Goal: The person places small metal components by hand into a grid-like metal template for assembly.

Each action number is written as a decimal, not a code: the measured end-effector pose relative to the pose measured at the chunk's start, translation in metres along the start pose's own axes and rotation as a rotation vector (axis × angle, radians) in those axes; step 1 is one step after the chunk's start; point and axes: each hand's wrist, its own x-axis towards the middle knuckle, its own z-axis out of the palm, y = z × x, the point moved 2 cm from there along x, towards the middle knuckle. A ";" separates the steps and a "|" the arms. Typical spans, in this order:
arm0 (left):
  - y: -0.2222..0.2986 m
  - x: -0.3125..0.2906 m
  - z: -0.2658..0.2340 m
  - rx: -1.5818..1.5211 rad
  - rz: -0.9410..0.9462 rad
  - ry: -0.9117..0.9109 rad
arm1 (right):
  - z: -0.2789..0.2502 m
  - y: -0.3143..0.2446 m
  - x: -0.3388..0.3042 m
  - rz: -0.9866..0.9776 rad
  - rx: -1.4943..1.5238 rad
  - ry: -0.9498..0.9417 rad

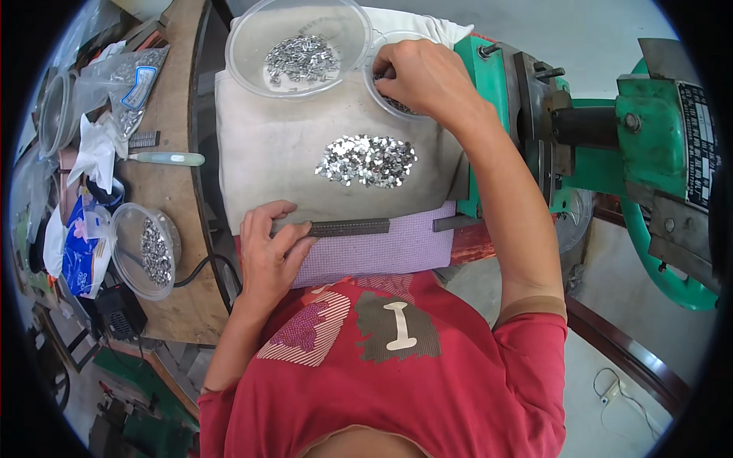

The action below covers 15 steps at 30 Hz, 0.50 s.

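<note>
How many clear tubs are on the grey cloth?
2: a big tub at the back, and a smaller tub beside it, partly hidden by the right hand.

I wear a short-sleeved red shirt (466,389). Across its front, on my left, sits a pale-striped patch (327,340) with a mottled purple shape (299,327) over it; on my right, a ragged-edged, dark grey-brown patch (424,336) carries a cream bar (398,324) with flared ends. A brownish band (534,306) edges my right sleeve (534,347), and thin tan trim (366,427) rounds the neckline. Both my forearms are bare.
</note>
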 end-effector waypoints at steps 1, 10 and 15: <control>0.001 0.000 0.000 -0.003 0.005 -0.006 | 0.001 0.000 0.000 0.005 -0.002 0.007; 0.001 0.000 0.000 0.014 0.009 -0.021 | -0.003 0.002 0.002 -0.008 0.035 -0.070; 0.005 0.001 -0.003 0.031 0.006 -0.044 | 0.001 0.006 -0.001 -0.001 0.096 -0.018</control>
